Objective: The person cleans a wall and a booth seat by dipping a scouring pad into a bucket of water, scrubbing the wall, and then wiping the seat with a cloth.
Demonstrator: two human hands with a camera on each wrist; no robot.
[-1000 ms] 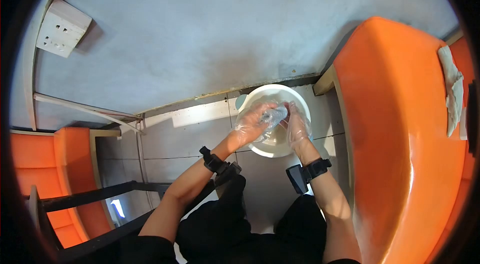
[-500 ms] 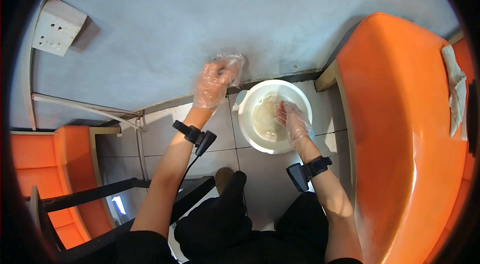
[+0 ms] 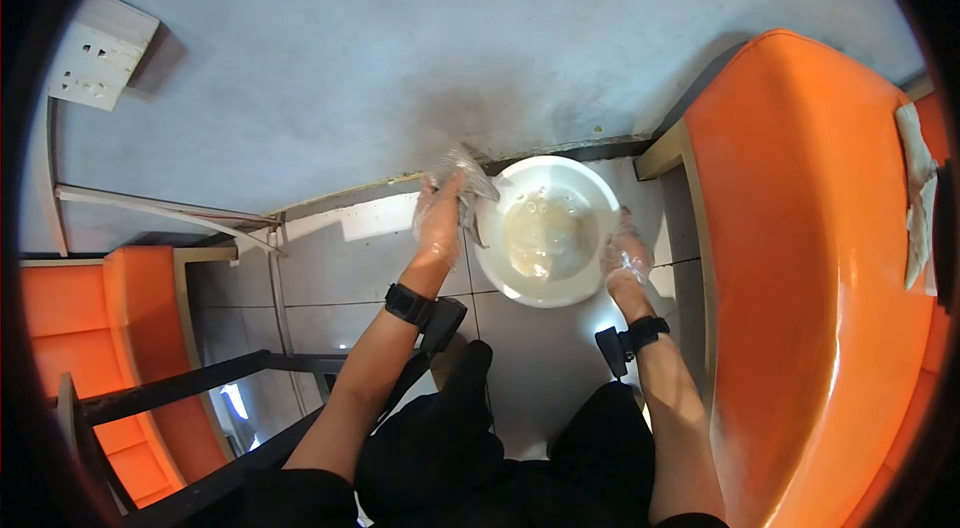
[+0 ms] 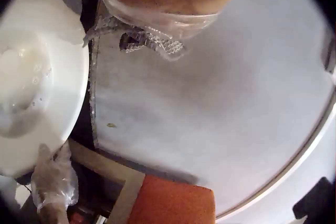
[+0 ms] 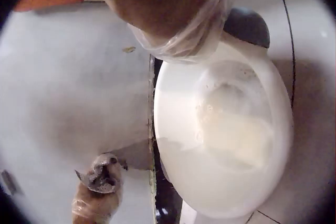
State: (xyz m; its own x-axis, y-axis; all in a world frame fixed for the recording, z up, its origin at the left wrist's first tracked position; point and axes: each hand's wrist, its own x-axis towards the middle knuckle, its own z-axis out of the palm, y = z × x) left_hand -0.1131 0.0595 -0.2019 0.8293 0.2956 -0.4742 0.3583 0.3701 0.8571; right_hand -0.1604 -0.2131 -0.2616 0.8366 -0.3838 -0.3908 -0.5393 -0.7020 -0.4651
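A white basin (image 3: 590, 190) of cloudy water stands on the tiled floor against the wall. My left hand (image 3: 440, 213), in a clear plastic glove, grips a small grey silvery thing (image 3: 462, 180) with a scaly or mesh-like pattern just outside the basin's left rim; what it is I cannot tell. The same thing (image 4: 149, 43) shows under the glove cuff in the left wrist view. My gloved right hand (image 3: 627, 258) holds the basin's right rim, fingers over the edge. The right wrist view looks down into the basin (image 5: 178, 145), with the left hand (image 5: 97, 195) beyond it.
An orange moulded seat (image 3: 800, 258) rises close on the right, with a white cloth (image 3: 915, 198) on it. Another orange seat (image 3: 130, 328) and a dark metal frame (image 3: 200, 383) stand at the left. A wall socket (image 3: 100, 48) sits on the grey wall.
My left hand came down from the wall to the basin's left rim, still gripping the grey thing. My right hand left the water and moved to the right rim.
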